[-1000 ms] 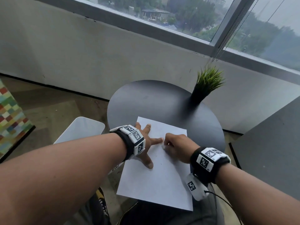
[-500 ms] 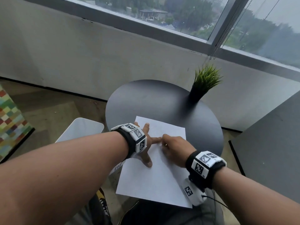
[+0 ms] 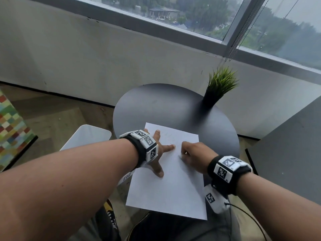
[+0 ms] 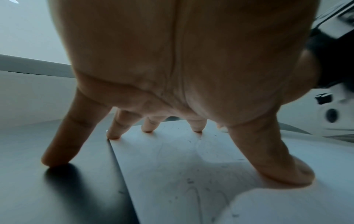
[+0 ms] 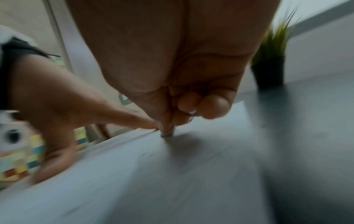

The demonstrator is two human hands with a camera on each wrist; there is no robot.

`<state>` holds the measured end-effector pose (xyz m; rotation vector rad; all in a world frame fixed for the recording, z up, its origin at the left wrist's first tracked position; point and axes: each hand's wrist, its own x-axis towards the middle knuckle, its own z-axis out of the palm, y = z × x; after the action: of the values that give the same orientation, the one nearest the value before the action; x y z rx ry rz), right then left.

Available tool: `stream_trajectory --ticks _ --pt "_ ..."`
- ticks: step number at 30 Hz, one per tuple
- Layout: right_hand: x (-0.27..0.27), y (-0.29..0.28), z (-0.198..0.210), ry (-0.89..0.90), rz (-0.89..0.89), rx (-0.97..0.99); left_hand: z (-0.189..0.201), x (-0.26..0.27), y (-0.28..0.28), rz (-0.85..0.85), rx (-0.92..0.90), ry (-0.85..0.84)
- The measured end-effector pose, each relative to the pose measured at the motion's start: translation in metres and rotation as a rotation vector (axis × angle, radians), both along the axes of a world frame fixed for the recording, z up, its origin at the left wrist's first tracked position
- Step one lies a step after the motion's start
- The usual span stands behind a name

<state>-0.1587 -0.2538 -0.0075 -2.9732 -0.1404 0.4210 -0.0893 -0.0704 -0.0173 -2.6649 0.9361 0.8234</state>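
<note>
A white sheet of paper point(image 3: 166, 192) lies on a round black table point(image 3: 165, 105), its near end hanging over the table's edge. My left hand point(image 3: 159, 150) is spread wide. Its little fingertip is on the table and the other fingertips point(image 4: 113, 134) press the paper point(image 4: 191, 174) flat. Just to its right, my right hand point(image 3: 192, 153) is curled. In the right wrist view it point(image 5: 172, 68) pinches a small grey object point(image 5: 167, 134) whose tip touches the paper point(image 5: 153, 174). What the object is cannot be told, as the view is blurred.
A small green plant in a black pot point(image 3: 218, 87) stands at the table's far right. A white stool point(image 3: 86, 138) sits to the left below the table. A colourful chequered block point(image 3: 10, 129) is at far left and a grey surface point(image 3: 295, 145) at right.
My right hand has shifted slightly left and back right over the paper. The left hand stays spread in the same place.
</note>
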Motion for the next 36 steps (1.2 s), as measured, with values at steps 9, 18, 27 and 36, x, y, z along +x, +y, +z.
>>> stream_trajectory --ticks 9,18,27,36 --pt "-0.001 0.009 -0.001 0.044 0.033 0.033 0.002 -0.001 0.001 -0.005 -0.008 -0.002" --pt "0.005 0.024 -0.005 0.029 0.084 0.074 0.0 0.0 0.005 -0.018 -0.034 -0.029" --pt "0.001 0.035 -0.012 0.039 0.154 0.043 -0.001 0.0 0.007 -0.021 -0.055 -0.018" --pt "0.005 -0.018 0.006 -0.04 -0.281 0.228 0.001 -0.002 0.004 0.037 -0.062 0.004"
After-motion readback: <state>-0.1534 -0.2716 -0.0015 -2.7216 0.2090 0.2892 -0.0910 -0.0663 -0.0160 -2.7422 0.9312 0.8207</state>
